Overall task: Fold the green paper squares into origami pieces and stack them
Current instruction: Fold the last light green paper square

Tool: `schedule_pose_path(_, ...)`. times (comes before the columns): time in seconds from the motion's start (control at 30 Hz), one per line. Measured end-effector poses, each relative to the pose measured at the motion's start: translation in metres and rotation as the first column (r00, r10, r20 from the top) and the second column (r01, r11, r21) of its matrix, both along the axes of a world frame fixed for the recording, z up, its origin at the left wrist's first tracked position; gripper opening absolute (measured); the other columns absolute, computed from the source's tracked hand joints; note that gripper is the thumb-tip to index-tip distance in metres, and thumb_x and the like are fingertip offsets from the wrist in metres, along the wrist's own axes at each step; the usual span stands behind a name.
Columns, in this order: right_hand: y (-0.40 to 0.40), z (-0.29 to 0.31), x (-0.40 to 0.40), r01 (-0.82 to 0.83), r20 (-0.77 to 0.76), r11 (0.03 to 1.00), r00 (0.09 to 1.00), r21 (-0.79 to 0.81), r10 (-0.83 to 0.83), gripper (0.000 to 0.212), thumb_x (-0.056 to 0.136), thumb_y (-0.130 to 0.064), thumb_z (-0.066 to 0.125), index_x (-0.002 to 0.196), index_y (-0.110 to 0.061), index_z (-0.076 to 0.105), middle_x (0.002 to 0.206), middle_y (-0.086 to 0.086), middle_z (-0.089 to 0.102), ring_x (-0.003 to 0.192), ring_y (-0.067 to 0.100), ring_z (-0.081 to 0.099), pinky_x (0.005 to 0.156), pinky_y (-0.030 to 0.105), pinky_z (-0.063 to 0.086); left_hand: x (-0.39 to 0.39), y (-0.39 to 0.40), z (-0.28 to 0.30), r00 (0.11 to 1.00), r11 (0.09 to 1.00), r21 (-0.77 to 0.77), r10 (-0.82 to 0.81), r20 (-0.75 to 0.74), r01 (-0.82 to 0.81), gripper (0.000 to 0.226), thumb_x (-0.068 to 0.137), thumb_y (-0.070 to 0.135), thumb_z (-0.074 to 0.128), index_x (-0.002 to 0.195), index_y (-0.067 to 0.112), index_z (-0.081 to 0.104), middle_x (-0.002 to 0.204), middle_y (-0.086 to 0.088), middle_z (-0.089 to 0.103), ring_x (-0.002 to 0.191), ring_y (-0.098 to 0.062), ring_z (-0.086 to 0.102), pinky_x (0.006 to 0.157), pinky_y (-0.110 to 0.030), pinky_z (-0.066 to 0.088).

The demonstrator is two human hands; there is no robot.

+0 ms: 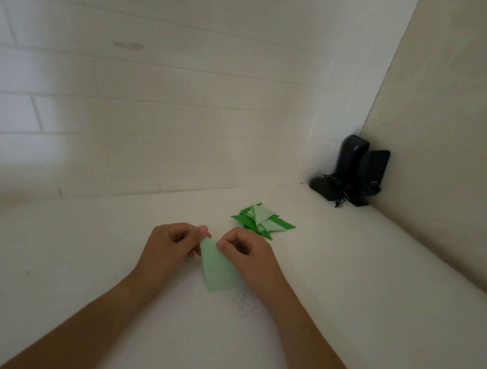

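Head view: a pale green paper point(217, 268) is held just above the white table point(375, 288), near centre. Its narrow far tip is pinched by the left hand point(169, 245), thumb on top, and its right edge is pinched by the right hand point(247, 255), fingers curled. Whether its near edge touches the table can't be told. A stack point(262, 221) of folded green pieces is seen just beyond the right hand. Black speakers point(354, 172) are tucked into the far right corner.

Two hands point(170, 244) point(247, 255), one green paper point(218, 272), one pile of folded pieces point(262, 221), seemingly two black speakers point(361, 169).
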State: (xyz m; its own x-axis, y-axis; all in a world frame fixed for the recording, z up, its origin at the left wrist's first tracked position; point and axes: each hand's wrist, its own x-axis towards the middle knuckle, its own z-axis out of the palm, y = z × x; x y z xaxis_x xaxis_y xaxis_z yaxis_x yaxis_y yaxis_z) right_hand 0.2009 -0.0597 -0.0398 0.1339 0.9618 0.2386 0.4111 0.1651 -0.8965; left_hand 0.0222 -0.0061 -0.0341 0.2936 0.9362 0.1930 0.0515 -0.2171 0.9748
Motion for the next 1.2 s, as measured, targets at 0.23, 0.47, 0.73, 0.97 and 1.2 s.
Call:
schedule_pose_path(0.23,-0.0024,0.0014,-0.0005,-0.023,-0.008,0.999,1.000,-0.024,0.023,0.015,0.098,-0.024,0.069,0.085,-0.017,0.070,0.072,-0.012,0.062,0.066,0.002,0.051,0.064,0.015,0.041,-0.0006,0.0003,-0.0008,0.998,0.999,0.018,-0.033,-0.053,0.034,0.026,0.097,0.026,0.070,0.076,0.013,0.078,0.074,-0.008,0.075,0.070,-0.014,0.068,0.073,-0.028,0.051)
schedule_pose_path(0.47,-0.0025,0.0005,-0.0014,-0.031,0.004,0.999,1.000,-0.025,0.031,0.019,0.099,-0.030,0.070,0.087,-0.015,0.072,0.071,-0.013,0.062,0.065,0.000,0.052,0.062,0.016,0.040,0.0022,-0.0003,-0.0020,0.988,0.994,0.072,-0.073,-0.136,0.084,0.022,0.096,0.022,0.071,0.077,0.012,0.077,0.074,-0.006,0.076,0.069,-0.013,0.070,0.071,-0.024,0.053)
schedule_pose_path(0.73,0.0007,-0.0009,-0.0003,0.027,-0.020,1.000,0.999,-0.003,-0.027,0.012,0.097,-0.025,0.071,0.086,-0.020,0.070,0.076,-0.014,0.064,0.069,-0.002,0.053,0.065,0.014,0.041,0.0001,0.0054,-0.0044,0.997,0.996,0.073,-0.047,-0.059,0.051,0.007,0.093,0.003,0.073,0.089,0.009,0.072,0.085,-0.016,0.071,0.072,-0.013,0.069,0.070,-0.025,0.055)
schedule_pose_path(0.97,0.0017,0.0002,0.0016,0.097,-0.053,0.994,0.994,-0.055,-0.100,0.002,0.094,-0.024,0.073,0.095,-0.024,0.071,0.098,-0.007,0.070,0.085,0.003,0.061,0.070,0.016,0.046,-0.0018,0.0055,-0.0055,0.995,0.998,0.060,0.007,-0.102,-0.001,0.015,0.077,0.014,0.062,0.091,0.015,0.064,0.084,0.004,0.067,0.068,-0.012,0.062,0.070,-0.031,0.052)
schedule_pose_path(1.2,0.0013,-0.0046,0.0035,0.072,-0.173,0.995,0.981,-0.072,-0.083,0.027,0.088,-0.027,0.081,0.108,-0.033,0.064,0.080,0.000,0.063,0.071,0.010,0.058,0.063,0.022,0.046,0.0035,0.0023,-0.0049,0.971,0.982,0.186,0.029,-0.237,0.016,0.014,0.095,0.016,0.070,0.082,0.020,0.074,0.077,0.014,0.070,0.067,0.000,0.057,0.062,-0.012,0.041)
